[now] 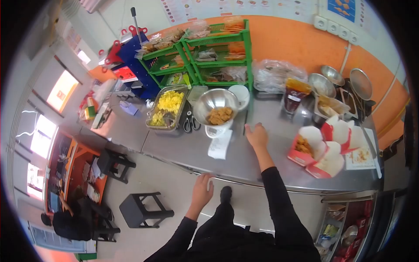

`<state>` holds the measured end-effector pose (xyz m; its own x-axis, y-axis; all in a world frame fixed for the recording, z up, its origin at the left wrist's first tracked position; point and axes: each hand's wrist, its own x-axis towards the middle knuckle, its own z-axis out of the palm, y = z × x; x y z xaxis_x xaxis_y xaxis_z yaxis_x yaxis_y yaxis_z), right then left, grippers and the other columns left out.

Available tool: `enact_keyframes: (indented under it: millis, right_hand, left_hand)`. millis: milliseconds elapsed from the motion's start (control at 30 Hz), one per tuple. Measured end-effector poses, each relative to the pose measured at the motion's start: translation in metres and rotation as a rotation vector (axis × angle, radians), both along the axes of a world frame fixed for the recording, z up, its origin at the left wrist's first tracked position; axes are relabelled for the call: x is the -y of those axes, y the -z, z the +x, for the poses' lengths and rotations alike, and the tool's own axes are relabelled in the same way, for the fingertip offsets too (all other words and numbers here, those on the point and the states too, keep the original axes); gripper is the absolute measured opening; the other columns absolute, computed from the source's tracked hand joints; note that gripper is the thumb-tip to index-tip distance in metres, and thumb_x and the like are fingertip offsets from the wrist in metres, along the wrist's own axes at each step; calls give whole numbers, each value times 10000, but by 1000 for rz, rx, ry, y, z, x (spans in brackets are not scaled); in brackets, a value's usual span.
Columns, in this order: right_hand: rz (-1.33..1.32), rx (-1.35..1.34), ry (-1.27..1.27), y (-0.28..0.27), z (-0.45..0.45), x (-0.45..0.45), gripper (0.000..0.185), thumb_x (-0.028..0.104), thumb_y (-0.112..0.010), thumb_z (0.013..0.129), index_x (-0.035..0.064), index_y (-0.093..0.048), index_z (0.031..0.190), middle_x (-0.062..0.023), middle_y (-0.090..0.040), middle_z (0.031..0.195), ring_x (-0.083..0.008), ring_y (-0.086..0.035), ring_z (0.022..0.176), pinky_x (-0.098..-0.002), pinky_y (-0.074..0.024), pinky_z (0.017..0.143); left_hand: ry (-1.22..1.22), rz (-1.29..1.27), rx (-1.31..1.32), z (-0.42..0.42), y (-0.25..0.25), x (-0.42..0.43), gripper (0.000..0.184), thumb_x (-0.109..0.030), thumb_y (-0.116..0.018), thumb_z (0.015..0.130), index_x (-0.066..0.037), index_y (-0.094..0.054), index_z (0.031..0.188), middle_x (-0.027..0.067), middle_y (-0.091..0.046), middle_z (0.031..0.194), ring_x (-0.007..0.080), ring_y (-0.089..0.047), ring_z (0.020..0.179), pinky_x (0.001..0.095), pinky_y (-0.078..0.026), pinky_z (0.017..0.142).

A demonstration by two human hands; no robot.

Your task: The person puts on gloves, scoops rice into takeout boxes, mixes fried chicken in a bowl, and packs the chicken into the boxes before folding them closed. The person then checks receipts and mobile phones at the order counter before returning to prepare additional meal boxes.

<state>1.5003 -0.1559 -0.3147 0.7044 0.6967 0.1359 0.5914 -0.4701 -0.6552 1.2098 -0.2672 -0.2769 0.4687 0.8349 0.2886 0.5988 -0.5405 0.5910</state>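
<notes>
Steel counter (174,150) beneath, right hand (257,136) grip half-open near paper slip (220,145).

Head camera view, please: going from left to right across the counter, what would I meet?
Plastic container with yellow food, metal bowl with fried pieces, your right hand, dark-red pouch, metal container, knife.

green racks (250,56) against an orange-and-white wall (283,39)

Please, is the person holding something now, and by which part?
Nothing is held: the left hand is empty near the counter's edge, and the right hand is empty above the counter.
</notes>
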Motion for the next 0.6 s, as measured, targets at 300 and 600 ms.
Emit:
enact_keyframes:
  millis: [300,600]
  right_hand:
    - [-372,30,-128,10,12,-63,405,410,-650,851,8,-613,889,-164,-668,866,-279,-664,841,-394,-527,626]
    - [717,-1068,154,-6,-89,16,183,228,-585,943,46,-572,941,-17,-568,708,-87,-551,614,-208,-410,534]
  left_hand:
    - [207,60,-23,3,34,-127,364,-130,-614,814,-84,-584,1173,87,-548,1198,297,-506,1110,445,-365,962]
    - [215,75,-162,5,48,-138,371,-251,-613,817,-187,-639,1181,-3,-579,1195,206,-506,1166,426,-314,1052]
